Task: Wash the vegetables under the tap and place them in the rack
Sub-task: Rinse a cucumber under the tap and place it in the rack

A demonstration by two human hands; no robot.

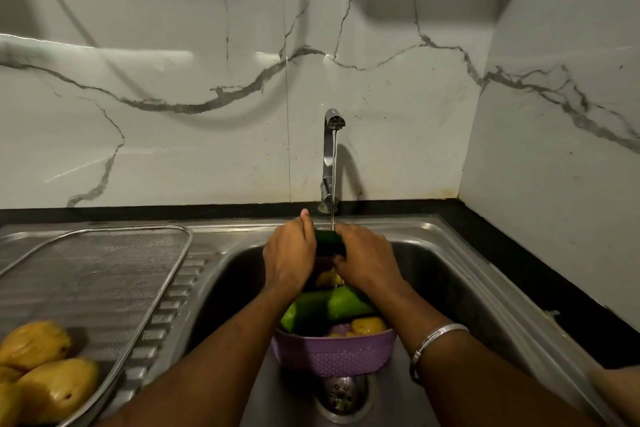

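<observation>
Water (333,180) runs thin from the tap (329,156) onto a dark green vegetable (329,243) held over the sink (450,274). The left hand (289,255) and right hand (367,258) both grip it, fingers curled round its ends. Below them a purple basket (334,354) holds more green and yellow vegetables. Yellow ones (45,371) lie in the mesh rack (104,260) on the left.

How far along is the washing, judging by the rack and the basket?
Done: a few yellow vegetables already lie in the mesh rack. In hand: the left hand and right hand hold a dark green vegetable under the running tap. Left: green vegetables and yellow ones wait in the purple basket in the sink.
</observation>
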